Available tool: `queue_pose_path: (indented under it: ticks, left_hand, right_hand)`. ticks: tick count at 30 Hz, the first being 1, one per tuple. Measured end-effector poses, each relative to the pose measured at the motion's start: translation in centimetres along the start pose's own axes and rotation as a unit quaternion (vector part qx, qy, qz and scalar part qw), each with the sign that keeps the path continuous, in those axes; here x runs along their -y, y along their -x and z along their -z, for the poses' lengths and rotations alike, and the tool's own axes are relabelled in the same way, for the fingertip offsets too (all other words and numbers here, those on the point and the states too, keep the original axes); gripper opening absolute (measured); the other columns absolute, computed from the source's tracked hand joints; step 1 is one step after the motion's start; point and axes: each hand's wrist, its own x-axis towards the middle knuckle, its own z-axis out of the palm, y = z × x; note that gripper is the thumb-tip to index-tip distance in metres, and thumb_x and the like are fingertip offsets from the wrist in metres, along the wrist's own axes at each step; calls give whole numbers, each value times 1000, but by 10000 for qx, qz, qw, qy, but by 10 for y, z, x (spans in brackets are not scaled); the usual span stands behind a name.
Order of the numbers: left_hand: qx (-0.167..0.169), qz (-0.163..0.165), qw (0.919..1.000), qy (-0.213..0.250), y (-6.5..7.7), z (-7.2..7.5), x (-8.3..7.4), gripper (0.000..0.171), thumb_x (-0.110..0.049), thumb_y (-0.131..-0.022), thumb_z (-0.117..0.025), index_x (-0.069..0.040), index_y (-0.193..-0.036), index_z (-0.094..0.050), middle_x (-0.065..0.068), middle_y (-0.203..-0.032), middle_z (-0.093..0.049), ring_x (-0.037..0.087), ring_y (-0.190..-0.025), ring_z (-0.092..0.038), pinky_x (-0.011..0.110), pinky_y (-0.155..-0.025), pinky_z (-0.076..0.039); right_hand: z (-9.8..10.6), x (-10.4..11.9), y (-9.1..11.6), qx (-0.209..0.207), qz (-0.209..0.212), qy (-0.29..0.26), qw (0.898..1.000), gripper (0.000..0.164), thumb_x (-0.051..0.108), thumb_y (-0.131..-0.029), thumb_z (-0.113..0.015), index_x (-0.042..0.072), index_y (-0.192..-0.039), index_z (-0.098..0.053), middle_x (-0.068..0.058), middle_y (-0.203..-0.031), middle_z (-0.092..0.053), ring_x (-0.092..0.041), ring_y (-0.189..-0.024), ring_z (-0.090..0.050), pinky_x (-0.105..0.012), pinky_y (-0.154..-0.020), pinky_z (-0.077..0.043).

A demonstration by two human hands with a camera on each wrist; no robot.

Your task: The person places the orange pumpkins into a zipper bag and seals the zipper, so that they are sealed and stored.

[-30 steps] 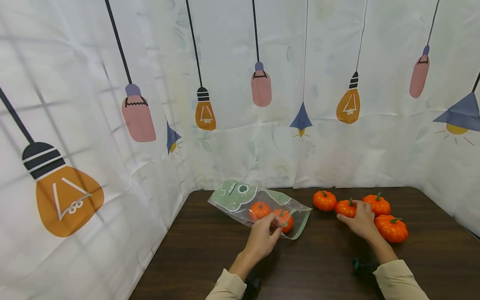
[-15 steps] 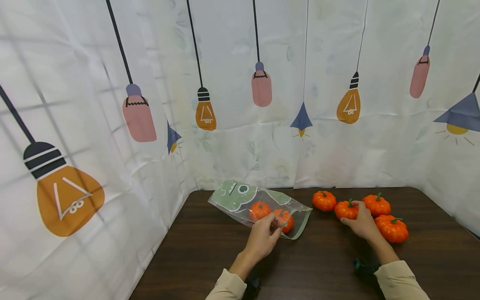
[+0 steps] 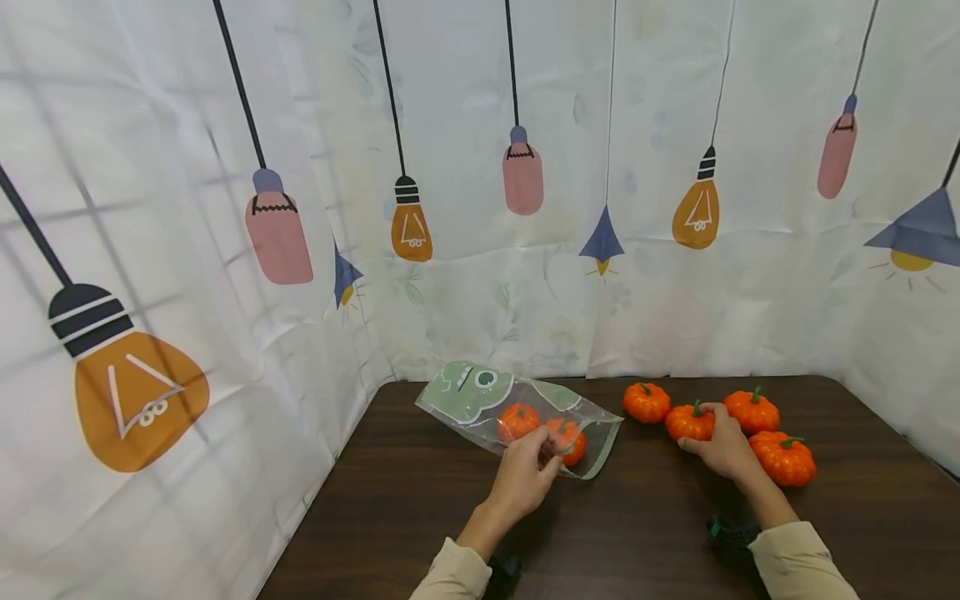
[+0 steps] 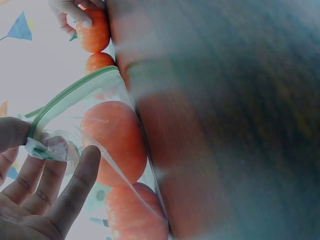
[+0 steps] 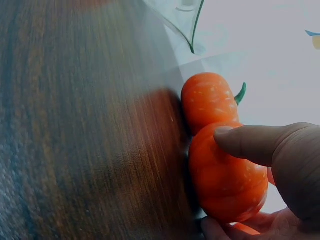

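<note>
My left hand pinches the green-edged mouth of a clear plastic zip bag, which has a green cartoon face printed on it. Two small orange pumpkins lie inside the bag, side by side on the table. Over on the right, my right hand grips another pumpkin, thumb on one side and fingers curled under the other. Its green stem shows in the head view. In the right wrist view, a further pumpkin sits right beyond the held one.
Two more pumpkins stand by my right hand: one behind it and one at its right. The dark wooden table meets a white curtain printed with hanging lamps at its back and left.
The held pumpkin and my right hand have shifted slightly, while the pumpkin at its left has edged a little leftward. My left hand and the bag stay in place.
</note>
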Motion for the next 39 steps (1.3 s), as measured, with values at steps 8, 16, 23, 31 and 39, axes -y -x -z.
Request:
queue_pose_path:
  ticks: [8, 16, 23, 31, 39]
  left_hand:
    - [-30, -66, 10000, -17, 0, 0, 1, 16, -5, -88, -72, -16, -92, -62, -3, -83, -67, -2, -70, -55, 16, -67, -50]
    - [-14, 24, 10000, 25, 1, 2, 0, 15, -7, -88, -72, -17, -92, -62, -5, -83, -66, -2, -70, -56, 15, -67, -50]
    - [-27, -6, 10000, -30, 1, 2, 1, 15, -7, -89, -72, -18, -91, -62, -4, -82, -66, -2, -69, -56, 16, -66, -50]
    - [10, 58, 10000, 17, 0, 3, 0, 15, -6, -89, -72, -16, -91, -62, -4, -79, -66, -2, -69, -56, 16, -65, -50]
    - [17, 76, 10000, 4, -1, 3, 0, 14, -7, -89, -73, -17, -91, -63, -4, -79, -66, -2, -69, -56, 16, -66, -50]
  right_hand:
    - [3, 3, 1, -99, 75, 3, 9999, 80, 27, -93, -73, -11, -145, -26, -49, -143, -26, -65, -128, -34, -75, -103, -34]
    - [6, 10, 5, -291, 145, -60, 9995, 78, 24, -91, -74, -10, -144, -29, -48, -140, -29, -63, -123, -39, -73, -99, -37]
    - [11, 14, 6, -326, 164, -234, 9991, 83, 29, -92, -75, -7, -148, -26, -45, -150, -24, -63, -130, -34, -73, -101, -36]
    - [12, 14, 6, -396, 425, -436, 9974, 84, 31, -92, -76, -7, -149, -27, -41, -151, -28, -56, -129, -40, -69, -101, -39]
    - [18, 20, 8, -249, 554, -632, 9962, 87, 38, -94, -73, -4, -152, -24, -42, -153, -28, -54, -127, -45, -61, -95, -46]
